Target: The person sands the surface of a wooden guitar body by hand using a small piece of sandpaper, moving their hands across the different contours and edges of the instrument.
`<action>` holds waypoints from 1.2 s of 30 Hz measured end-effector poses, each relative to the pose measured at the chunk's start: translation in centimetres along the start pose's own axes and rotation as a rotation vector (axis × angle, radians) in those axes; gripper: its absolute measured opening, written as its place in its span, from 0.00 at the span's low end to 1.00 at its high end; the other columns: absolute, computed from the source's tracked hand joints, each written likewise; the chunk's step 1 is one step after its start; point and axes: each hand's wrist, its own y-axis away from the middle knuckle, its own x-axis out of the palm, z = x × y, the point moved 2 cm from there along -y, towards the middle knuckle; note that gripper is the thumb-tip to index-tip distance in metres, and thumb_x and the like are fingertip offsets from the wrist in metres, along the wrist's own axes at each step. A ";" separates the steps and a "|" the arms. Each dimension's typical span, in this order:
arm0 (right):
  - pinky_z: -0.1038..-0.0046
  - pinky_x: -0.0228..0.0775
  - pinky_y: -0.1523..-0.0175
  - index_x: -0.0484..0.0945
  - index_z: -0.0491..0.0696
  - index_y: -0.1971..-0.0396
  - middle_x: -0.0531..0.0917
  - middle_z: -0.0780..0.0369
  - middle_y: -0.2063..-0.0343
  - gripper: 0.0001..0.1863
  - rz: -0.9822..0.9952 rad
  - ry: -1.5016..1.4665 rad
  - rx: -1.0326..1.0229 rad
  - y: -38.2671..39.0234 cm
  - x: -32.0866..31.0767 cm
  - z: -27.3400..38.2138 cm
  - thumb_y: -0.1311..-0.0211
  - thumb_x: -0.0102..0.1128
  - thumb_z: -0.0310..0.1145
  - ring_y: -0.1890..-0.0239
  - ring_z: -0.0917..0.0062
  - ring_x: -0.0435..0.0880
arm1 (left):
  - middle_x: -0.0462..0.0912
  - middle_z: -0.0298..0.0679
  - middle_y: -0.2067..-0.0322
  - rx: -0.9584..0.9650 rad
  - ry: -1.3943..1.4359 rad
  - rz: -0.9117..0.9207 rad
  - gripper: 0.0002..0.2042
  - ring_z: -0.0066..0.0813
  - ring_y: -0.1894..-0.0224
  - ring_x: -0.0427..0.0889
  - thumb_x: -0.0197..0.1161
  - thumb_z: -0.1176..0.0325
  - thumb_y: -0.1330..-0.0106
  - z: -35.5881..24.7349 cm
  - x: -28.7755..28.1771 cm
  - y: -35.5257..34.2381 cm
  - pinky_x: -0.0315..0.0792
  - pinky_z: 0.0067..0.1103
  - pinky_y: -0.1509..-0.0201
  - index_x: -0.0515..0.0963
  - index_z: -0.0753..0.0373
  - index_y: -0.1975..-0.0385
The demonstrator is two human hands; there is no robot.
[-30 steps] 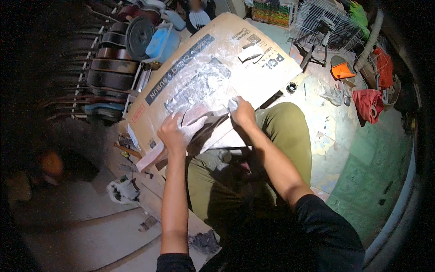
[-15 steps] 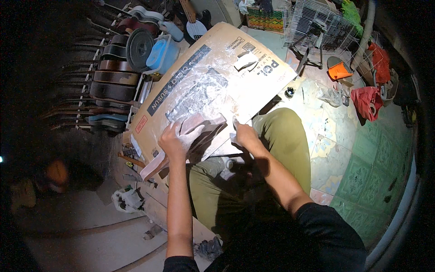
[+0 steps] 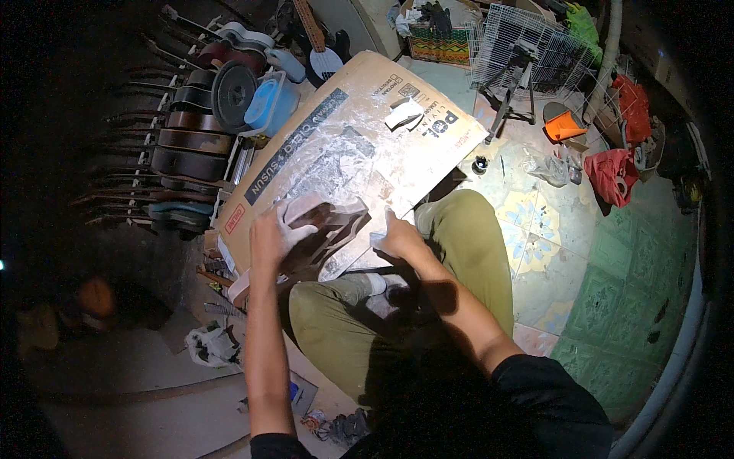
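Observation:
My left hand (image 3: 274,236) is closed round a dusty, reddish-brown wooden piece (image 3: 340,212) with curved, cut-out edges. It is tilted over the near part of a cardboard sheet (image 3: 298,141), and its lower end shows beyond my left wrist; I cannot tell what it is part of. A hand's width to its right, my right hand (image 3: 402,236) is closed, thumb raised, fingers curled. Whatever those fingers hold, if anything, is hidden. Pale dust coats my fingers and much of the cardboard. Farther off on the sheet lies a folded white piece (image 3: 404,115).
Guitars (image 3: 191,138) stand in a rack at the left, beside a blue plastic tub (image 3: 267,103). A wire cage (image 3: 527,38) and a black stand (image 3: 511,99) are at the far right. On the tiles lie an orange scoop-like thing (image 3: 567,124) and a red bag (image 3: 612,174).
My left hand and the wooden piece have shifted left, and the piece has turned to show more of its hollowed side. My right hand has moved slightly left and nearer. The view has shifted a little.

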 end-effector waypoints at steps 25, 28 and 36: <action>0.60 0.73 0.42 0.43 0.49 0.21 0.81 0.38 0.50 0.59 -0.148 -0.355 -0.582 3.8 -6.5 3.9 0.51 0.71 0.32 0.46 0.46 0.81 | 0.82 0.48 0.49 0.057 0.147 -0.249 0.28 0.48 0.46 0.82 0.78 0.68 0.52 -2.6 -4.0 2.0 0.75 0.35 0.42 0.79 0.59 0.47; 0.60 0.73 0.41 0.43 0.48 0.21 0.81 0.39 0.49 0.59 -0.193 -0.345 -0.615 3.6 -6.1 3.9 0.50 0.71 0.32 0.46 0.46 0.81 | 0.80 0.44 0.44 0.156 -0.018 -0.238 0.25 0.49 0.40 0.76 0.75 0.66 0.50 -4.5 -3.5 1.5 0.70 0.39 0.37 0.82 0.52 0.47; 0.61 0.75 0.42 0.43 0.50 0.21 0.83 0.41 0.51 0.58 -0.140 -0.365 -0.537 3.7 -6.3 4.5 0.50 0.71 0.31 0.47 0.48 0.83 | 0.81 0.35 0.46 0.246 -0.437 -0.110 0.25 0.48 0.37 0.70 0.73 0.57 0.43 -6.8 -3.5 0.9 0.47 0.56 0.26 0.82 0.40 0.42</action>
